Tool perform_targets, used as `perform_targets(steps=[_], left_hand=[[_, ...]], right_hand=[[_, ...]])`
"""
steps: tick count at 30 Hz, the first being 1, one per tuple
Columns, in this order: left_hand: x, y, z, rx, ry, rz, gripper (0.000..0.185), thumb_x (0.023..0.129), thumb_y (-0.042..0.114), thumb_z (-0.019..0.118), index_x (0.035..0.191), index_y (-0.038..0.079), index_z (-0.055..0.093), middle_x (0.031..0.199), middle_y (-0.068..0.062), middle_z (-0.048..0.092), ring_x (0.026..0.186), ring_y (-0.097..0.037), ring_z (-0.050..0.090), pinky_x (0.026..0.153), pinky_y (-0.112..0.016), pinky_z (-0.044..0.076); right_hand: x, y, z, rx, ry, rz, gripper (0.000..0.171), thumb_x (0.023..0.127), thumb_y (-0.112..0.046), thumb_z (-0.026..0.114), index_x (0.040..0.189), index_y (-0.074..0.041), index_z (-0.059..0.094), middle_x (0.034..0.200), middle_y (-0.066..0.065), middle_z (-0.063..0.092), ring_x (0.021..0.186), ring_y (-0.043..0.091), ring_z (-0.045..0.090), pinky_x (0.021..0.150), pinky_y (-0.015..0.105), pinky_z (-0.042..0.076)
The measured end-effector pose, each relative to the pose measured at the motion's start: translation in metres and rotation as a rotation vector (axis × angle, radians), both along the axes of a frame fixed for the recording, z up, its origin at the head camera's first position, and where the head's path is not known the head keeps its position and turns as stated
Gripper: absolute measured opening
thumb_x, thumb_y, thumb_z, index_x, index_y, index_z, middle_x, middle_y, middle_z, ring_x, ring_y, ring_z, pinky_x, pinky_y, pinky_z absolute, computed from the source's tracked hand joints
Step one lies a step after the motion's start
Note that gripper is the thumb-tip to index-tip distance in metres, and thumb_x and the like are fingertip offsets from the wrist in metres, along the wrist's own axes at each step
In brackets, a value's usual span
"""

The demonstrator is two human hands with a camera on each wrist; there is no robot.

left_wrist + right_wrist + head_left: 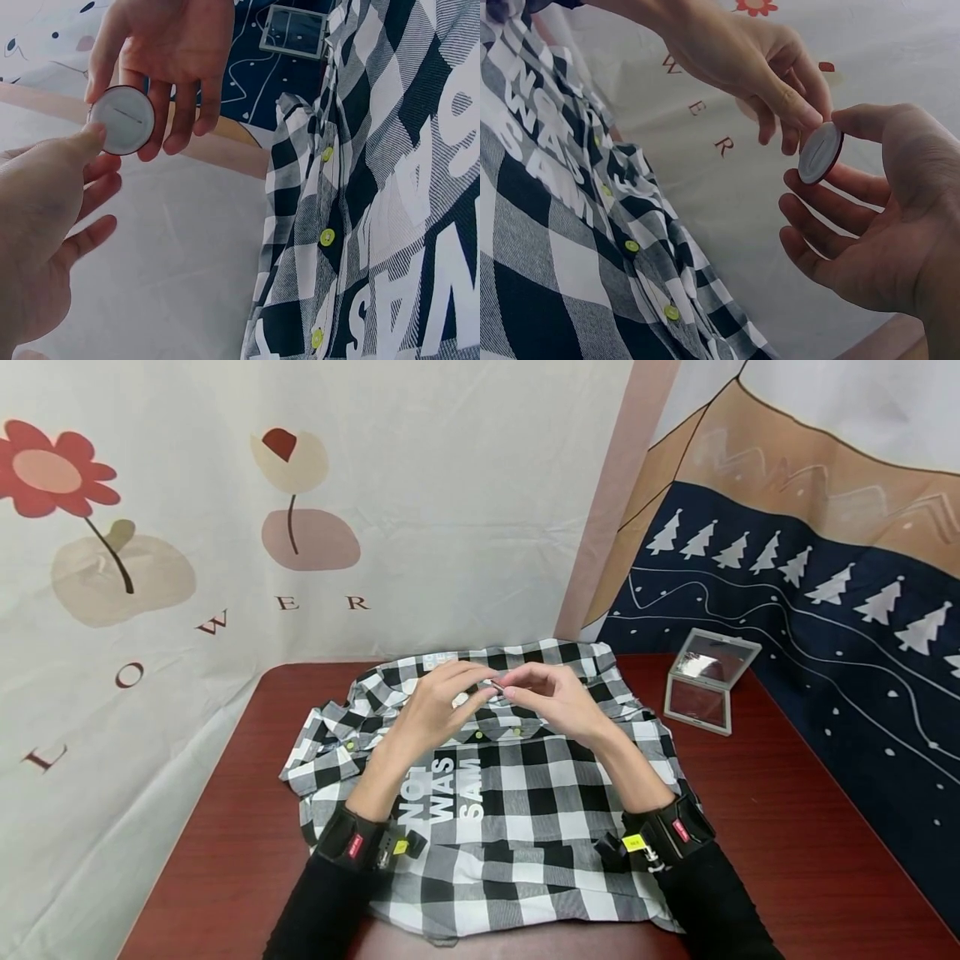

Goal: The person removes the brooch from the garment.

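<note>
Above the shirt, both hands meet at a small round pin badge (124, 129), red at the rim, its pale back showing a thin pin. My left hand (435, 703) pinches one edge between thumb and fingers. From the other side my right hand (561, 703) pinches the edge with its thumb and forefinger; its other fingers are loosely bent, as the right wrist view shows. Below them a black-and-white checked shirt (540, 793) lies spread out with white lettering and yellow-green buttons (632, 245). In the head view the badge is seen nearly edge-on.
A small folding mirror (697, 703) stands unfolded at the back right of the red-brown table (780, 827). Behind the table hang a pale flower-print cloth (450, 527) and a dark blue cloth with white trees (810, 635).
</note>
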State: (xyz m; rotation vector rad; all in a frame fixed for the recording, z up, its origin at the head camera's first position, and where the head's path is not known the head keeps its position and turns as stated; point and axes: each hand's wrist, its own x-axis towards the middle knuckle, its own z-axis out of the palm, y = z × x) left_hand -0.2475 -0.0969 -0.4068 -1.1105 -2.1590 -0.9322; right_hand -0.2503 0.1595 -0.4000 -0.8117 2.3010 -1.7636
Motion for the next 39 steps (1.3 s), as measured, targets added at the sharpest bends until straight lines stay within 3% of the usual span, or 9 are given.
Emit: perform_targets(steps=[9,19,23,28,34,39], left_hand=[[0.000,-0.003,0.001,-0.099,-0.147,0.063,0.063,0.102,0.029,0.087,0.157,0.007,0.066,0.156,-0.016,0.070,0.148,-0.036,0.066,0.130,-0.057,0.049],[0.001,-0.003,0.003,-0.229,-0.298,0.133,0.091,0.100,0.054,0.084,0.175,0.023,0.044,0.179,-0.009,0.048,0.173,-0.038,0.035,0.141,-0.069,0.026],[-0.001,-0.003,0.003,-0.254,-0.315,0.140,0.093,0.099,0.057,0.084,0.176,0.025,0.042,0.180,-0.010,0.046,0.173,-0.039,0.034,0.141,-0.069,0.025],[-0.006,0.001,0.001,-0.279,-0.304,0.132,0.092,0.099,0.059,0.083,0.175,0.024,0.045,0.178,-0.010,0.047,0.171,-0.037,0.037,0.141,-0.068,0.028],[-0.014,0.013,-0.005,-0.299,-0.293,0.123,0.089,0.099,0.062,0.081,0.173,0.023,0.048,0.179,-0.007,0.046,0.170,-0.034,0.038,0.141,-0.066,0.029],[-0.018,0.028,-0.009,-0.321,-0.282,0.112,0.089,0.099,0.063,0.081,0.172,0.023,0.050,0.177,-0.006,0.049,0.170,-0.035,0.039,0.140,-0.066,0.031]], right_hand=[[-0.001,0.002,0.001,0.067,0.070,-0.090,0.028,0.109,-0.020,0.076,0.134,-0.008,0.078,0.131,0.014,0.080,0.117,0.028,0.077,0.099,0.026,0.063],[-0.002,0.001,0.001,0.136,0.181,-0.148,0.031,0.106,-0.021,0.081,0.135,-0.010,0.079,0.131,0.010,0.082,0.116,0.028,0.077,0.108,0.059,0.063],[-0.001,0.002,0.000,0.157,0.238,-0.168,0.031,0.104,-0.022,0.083,0.133,-0.012,0.080,0.128,0.008,0.082,0.113,0.026,0.076,0.108,0.061,0.062],[-0.001,0.014,-0.006,0.229,0.337,-0.239,0.029,0.103,-0.023,0.085,0.131,-0.016,0.081,0.128,0.004,0.082,0.112,0.022,0.076,0.106,0.053,0.063],[0.001,0.039,-0.017,0.316,0.387,-0.296,0.031,0.101,-0.019,0.087,0.132,-0.013,0.082,0.136,0.010,0.080,0.125,0.031,0.076,0.109,0.060,0.061],[0.004,0.068,-0.030,0.385,0.376,-0.352,0.034,0.101,-0.019,0.088,0.133,-0.011,0.082,0.140,0.015,0.079,0.130,0.038,0.075,0.110,0.065,0.060]])
